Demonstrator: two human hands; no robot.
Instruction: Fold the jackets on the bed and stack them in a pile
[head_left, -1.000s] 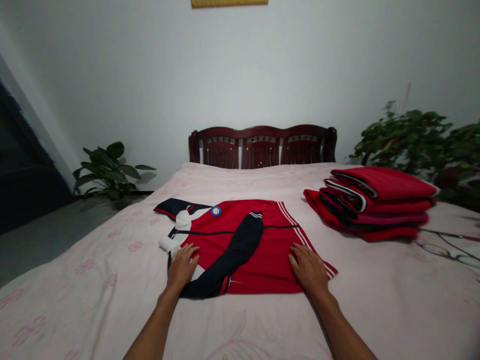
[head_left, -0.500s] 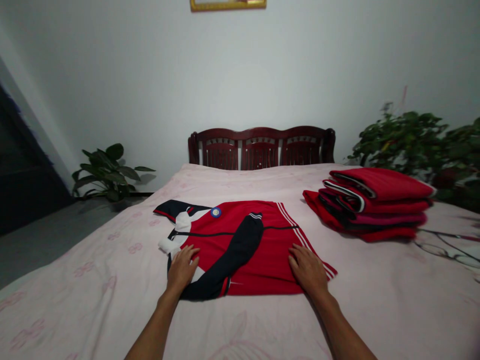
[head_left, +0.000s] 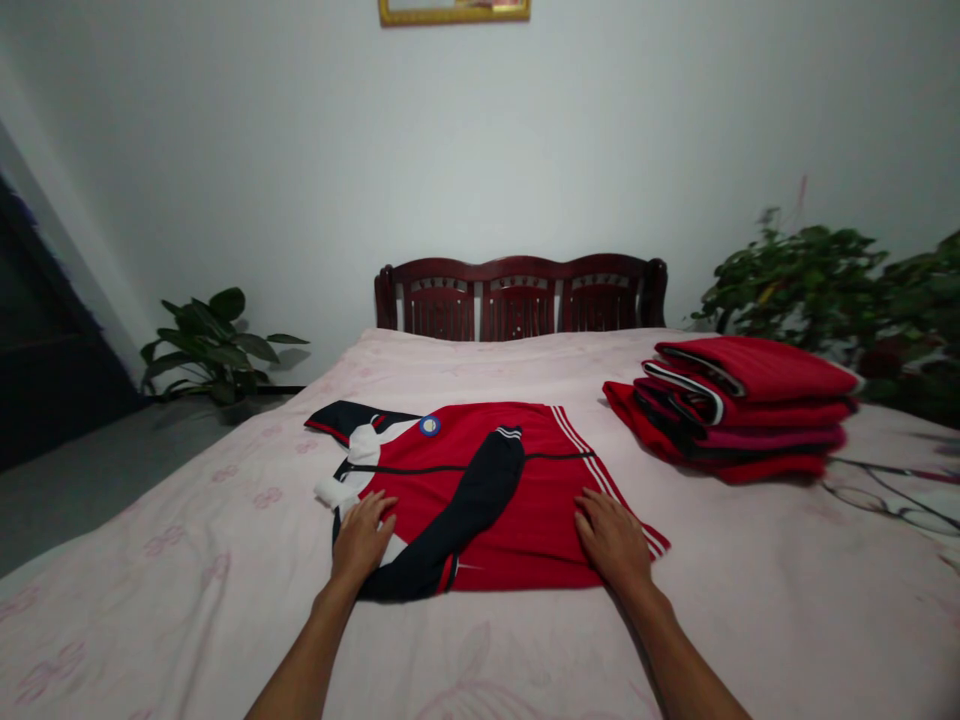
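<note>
A red zip-up jacket [head_left: 517, 530] with navy sleeves, white shoulder panels and a round blue badge lies flat on the bed, its collar to the left and striped hem to the right. The near sleeve [head_left: 480, 495] is folded across the front; the far sleeve [head_left: 345, 418] sticks out to the left. My left hand [head_left: 365, 535] rests open on the shoulder near the white collar. Flat on the jacket near the hem, my right hand [head_left: 615, 535] lies with fingers stretched out. Neither hand grips the cloth.
A stack of folded red clothes [head_left: 757, 410] sits to the right on the pink bedsheet [head_left: 225, 600]. Eyeglasses [head_left: 892, 500] lie beside it. Behind are a dark wooden headboard [head_left: 517, 295], a potted plant [head_left: 217, 345] at left and leafy plants [head_left: 810, 285] at right.
The view has shifted very slightly. Both hands and the jacket stay as they were.
</note>
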